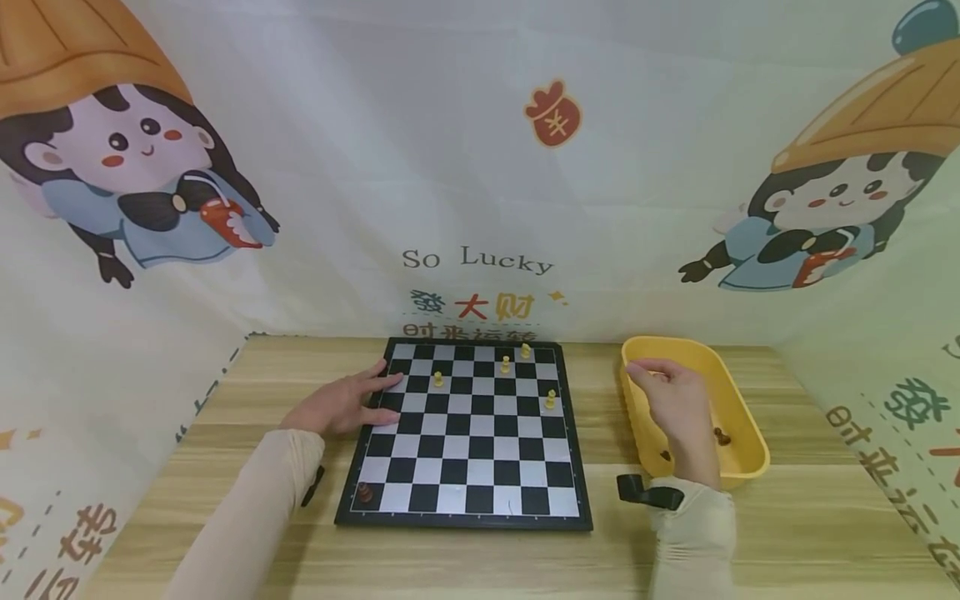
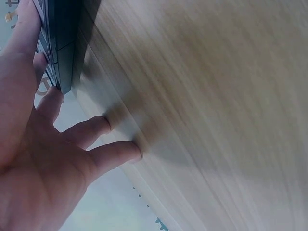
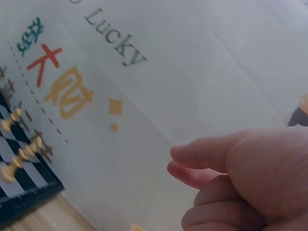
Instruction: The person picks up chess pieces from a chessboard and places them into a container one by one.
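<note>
Head view: left hand (image 1: 348, 402) spread, nothing gripped, resting over the left edge of the chessboard (image 1: 480, 450); right hand (image 1: 675, 400) above the yellow tray (image 1: 723, 379), fingers curled, thumb and forefinger nearly meeting, nothing visible between. Dark pieces (image 1: 722, 437) in the tray; four yellow pieces (image 1: 551, 399) on the board's far half, one dark piece (image 1: 365, 492) in its near left corner. With pieces so small, probably best to pinch high, lift clear of the rim, and press lightly to avoid shifting the board. Underneath, pale wood-grain table (image 1: 465, 567); behind and alongside, whitish sheet (image 1: 420, 167) with cartoon figures (image 1: 150, 167) and "So Lucky" lettering (image 1: 506, 261).
</note>
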### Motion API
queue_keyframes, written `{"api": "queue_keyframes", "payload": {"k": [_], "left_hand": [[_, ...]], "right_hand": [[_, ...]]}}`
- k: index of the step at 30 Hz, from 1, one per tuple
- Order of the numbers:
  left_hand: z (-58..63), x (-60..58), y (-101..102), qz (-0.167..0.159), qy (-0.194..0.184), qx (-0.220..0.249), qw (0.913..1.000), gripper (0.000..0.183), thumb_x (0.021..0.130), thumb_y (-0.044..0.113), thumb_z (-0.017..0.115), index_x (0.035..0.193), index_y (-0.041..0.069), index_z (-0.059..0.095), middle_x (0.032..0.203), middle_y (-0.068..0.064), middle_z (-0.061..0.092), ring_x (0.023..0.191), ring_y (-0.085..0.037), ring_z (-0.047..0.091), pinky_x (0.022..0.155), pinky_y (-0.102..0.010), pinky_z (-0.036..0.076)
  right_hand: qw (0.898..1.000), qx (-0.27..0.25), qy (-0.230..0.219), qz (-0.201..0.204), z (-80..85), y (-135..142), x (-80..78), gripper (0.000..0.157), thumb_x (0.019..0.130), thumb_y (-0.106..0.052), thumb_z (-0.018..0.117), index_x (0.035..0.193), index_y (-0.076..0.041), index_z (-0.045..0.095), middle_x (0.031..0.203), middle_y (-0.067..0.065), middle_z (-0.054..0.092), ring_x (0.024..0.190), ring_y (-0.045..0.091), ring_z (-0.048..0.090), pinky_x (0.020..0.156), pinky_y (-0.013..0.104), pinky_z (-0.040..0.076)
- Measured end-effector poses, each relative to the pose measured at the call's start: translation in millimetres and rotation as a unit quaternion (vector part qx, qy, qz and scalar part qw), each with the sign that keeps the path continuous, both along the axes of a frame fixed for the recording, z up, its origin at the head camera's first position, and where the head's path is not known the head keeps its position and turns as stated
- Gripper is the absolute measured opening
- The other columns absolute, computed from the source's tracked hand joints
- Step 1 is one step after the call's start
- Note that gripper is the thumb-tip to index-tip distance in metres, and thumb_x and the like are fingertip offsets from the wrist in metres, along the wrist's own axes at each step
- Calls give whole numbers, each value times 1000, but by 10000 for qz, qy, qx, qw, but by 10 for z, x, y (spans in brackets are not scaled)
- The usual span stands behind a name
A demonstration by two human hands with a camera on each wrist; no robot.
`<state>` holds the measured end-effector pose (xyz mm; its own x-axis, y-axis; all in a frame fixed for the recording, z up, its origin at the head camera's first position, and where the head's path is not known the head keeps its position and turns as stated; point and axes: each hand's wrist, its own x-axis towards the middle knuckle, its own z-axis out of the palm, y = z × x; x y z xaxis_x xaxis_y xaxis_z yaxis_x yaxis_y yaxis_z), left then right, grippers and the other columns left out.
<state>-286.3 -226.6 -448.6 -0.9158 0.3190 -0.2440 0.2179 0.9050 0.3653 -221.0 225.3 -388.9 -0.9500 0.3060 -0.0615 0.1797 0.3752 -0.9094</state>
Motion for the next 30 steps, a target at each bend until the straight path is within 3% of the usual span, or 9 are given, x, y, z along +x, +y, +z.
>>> {"api": "queue_keyframes", "payload": {"k": [3, 6, 8, 16, 22, 30], "left_hand": [[-5, -8, 0, -10, -6, -24, 10000, 82, 90, 61, 66, 160, 30, 35, 173, -10, 12, 155, -46, 23, 122, -62, 31], [-14, -16, 1, 18, -52, -11, 10000, 83, 90, 60, 67, 160, 30, 34, 174, -8, 11, 156, -45, 22, 123, -61, 30], [-18, -19, 2, 34, -72, -3, 10000, 83, 90, 60, 67, 160, 31, 34, 174, -8, 11, 156, -46, 21, 123, -62, 29], [-4, -12, 7, 41, -21, 40, 10000, 82, 89, 60, 67, 159, 30, 36, 174, -9, 12, 156, -45, 22, 123, -62, 29], [5, -6, 16, 36, -62, 9, 10000, 82, 90, 60, 67, 159, 29, 36, 174, -10, 12, 156, -46, 22, 123, -62, 29], [2, -17, 12, 45, -74, 10, 10000, 83, 89, 61, 67, 159, 30, 35, 174, -9, 12, 156, -46, 20, 124, -62, 28]], "right_hand": [[9995, 115, 111, 257, -11, -152, -43, 39, 99, -36, 67, 124, -6, 71, 64, -8, 46, 58, 11, 42, 52, 23, 35], [9984, 182, 201, 494, -7, -284, -70, 37, 99, -34, 67, 123, -6, 71, 89, -2, 63, 79, 13, 49, 66, 23, 40], [9974, 195, 278, 638, -4, -358, -82, 36, 98, -33, 68, 121, -6, 72, 97, 2, 64, 82, 16, 48, 67, 24, 40], [9909, 195, 579, 1201, -15, -667, -89, 29, 96, -26, 71, 115, -4, 74, 75, -5, 52, 75, 16, 46, 64, 26, 39], [9836, 190, 617, 1683, -13, -909, -48, 24, 96, -22, 71, 112, -4, 74, 58, -6, 40, 53, 13, 38, 49, 23, 30], [9789, 11, 563, 1963, -37, -1097, -35, 21, 94, -23, 72, 110, -9, 75, 55, -7, 35, 50, 13, 33, 47, 23, 26]]}}
